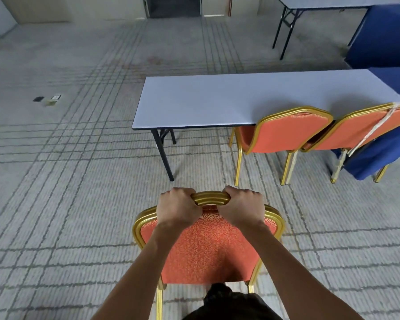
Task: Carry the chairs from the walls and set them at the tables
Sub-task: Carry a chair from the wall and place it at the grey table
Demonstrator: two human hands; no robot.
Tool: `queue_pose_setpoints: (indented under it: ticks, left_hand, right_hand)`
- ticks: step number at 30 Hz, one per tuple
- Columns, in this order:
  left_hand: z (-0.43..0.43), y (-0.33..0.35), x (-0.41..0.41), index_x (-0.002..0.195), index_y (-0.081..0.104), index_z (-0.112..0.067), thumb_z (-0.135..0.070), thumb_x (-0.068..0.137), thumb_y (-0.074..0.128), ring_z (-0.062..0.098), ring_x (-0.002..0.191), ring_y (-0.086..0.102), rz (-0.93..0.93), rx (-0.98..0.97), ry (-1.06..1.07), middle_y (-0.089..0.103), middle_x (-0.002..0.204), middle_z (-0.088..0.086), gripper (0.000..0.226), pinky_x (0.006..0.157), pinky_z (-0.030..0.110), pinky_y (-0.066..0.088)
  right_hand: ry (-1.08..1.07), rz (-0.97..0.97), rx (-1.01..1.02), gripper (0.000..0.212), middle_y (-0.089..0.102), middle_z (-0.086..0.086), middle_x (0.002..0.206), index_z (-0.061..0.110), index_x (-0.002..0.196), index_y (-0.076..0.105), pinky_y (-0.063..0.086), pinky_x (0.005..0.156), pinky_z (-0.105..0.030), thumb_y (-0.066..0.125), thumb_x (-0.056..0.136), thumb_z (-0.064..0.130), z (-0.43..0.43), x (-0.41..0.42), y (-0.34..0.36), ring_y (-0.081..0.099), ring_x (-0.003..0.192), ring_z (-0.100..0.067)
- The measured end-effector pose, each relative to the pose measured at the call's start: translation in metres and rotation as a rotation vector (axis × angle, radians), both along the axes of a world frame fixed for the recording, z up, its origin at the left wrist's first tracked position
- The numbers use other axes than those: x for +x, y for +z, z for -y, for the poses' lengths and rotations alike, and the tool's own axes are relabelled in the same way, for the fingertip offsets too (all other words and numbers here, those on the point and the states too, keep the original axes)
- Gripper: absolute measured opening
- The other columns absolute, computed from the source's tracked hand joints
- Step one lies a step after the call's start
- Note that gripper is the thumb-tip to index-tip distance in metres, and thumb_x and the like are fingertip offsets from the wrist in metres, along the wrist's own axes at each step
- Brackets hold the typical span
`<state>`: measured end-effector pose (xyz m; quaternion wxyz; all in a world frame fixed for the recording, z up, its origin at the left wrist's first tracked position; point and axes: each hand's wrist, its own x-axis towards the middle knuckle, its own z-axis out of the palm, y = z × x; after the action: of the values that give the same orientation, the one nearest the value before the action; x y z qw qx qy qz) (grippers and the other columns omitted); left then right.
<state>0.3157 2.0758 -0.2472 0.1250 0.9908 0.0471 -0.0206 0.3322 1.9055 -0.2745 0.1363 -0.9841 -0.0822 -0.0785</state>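
An orange chair (208,248) with a gold frame is right in front of me, its back facing me. My left hand (178,207) and my right hand (243,207) both grip the gold top rail of its backrest, side by side. Ahead stands a long grey folding table (194,105) with black legs. Two more orange chairs, one (286,132) near the table's middle and one (360,128) to its right, are pushed in at the near side. The stretch of table edge left of them has no chair.
A second grey table (321,2) stands at the far right. Blue cloth (383,38) drapes over the right ends of the tables. Small objects (47,100) lie on the carpet at the left. A dark doorway (173,5) is in the far wall.
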Motion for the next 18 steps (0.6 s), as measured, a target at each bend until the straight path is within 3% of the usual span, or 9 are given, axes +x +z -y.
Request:
queue_pose_setpoints:
  ticks: [3, 6, 12, 18]
  left_hand:
    - [-0.001, 0.002, 0.053, 0.076, 0.067, -0.025, -0.032, 0.075, 0.057, 0.021, 0.069, 0.066, -0.035, -0.012, 0.043, 0.067, 0.070, -0.005, 0.012, 0.069, 0.032, 0.054]
    - [0.000, 0.004, 0.098, 0.080, 0.070, -0.026, -0.033, 0.078, 0.057, 0.019, 0.070, 0.066, -0.049, -0.002, 0.043, 0.069, 0.073, -0.005, 0.015, 0.074, 0.033, 0.057]
    - [-0.007, 0.003, 0.175, 0.077, 0.070, -0.025, -0.037, 0.082, 0.055, 0.020, 0.061, 0.062, -0.033, -0.007, 0.053, 0.065, 0.065, -0.005, 0.020, 0.068, 0.034, 0.056]
    - [-0.023, -0.011, 0.261, 0.078, 0.069, -0.025, -0.034, 0.082, 0.056, 0.015, 0.059, 0.060, -0.062, -0.012, 0.029, 0.062, 0.064, -0.007, 0.015, 0.065, 0.030, 0.055]
  right_hand:
    - [0.004, 0.001, 0.026, 0.021, 0.057, 0.003, 0.052, 0.022, 0.071, 0.063, 0.030, 0.055, -0.028, 0.057, 0.065, 0.041, -0.001, 0.056, -0.002, 0.052, 0.048, -0.027]
    - [0.021, -0.057, -0.008, 0.025, 0.056, 0.004, 0.057, 0.023, 0.079, 0.064, 0.031, 0.056, -0.028, 0.054, 0.071, 0.044, -0.001, 0.101, 0.002, 0.045, 0.053, -0.021]
    - [0.065, -0.158, -0.022, 0.015, 0.049, 0.008, 0.060, 0.027, 0.087, 0.064, 0.033, 0.060, -0.028, 0.061, 0.080, 0.041, -0.009, 0.185, 0.010, 0.049, 0.060, -0.019]
    - [0.050, -0.151, -0.006, 0.015, 0.053, 0.008, 0.058, 0.026, 0.083, 0.064, 0.033, 0.059, -0.027, 0.064, 0.076, 0.039, -0.025, 0.268, -0.004, 0.052, 0.057, -0.017]
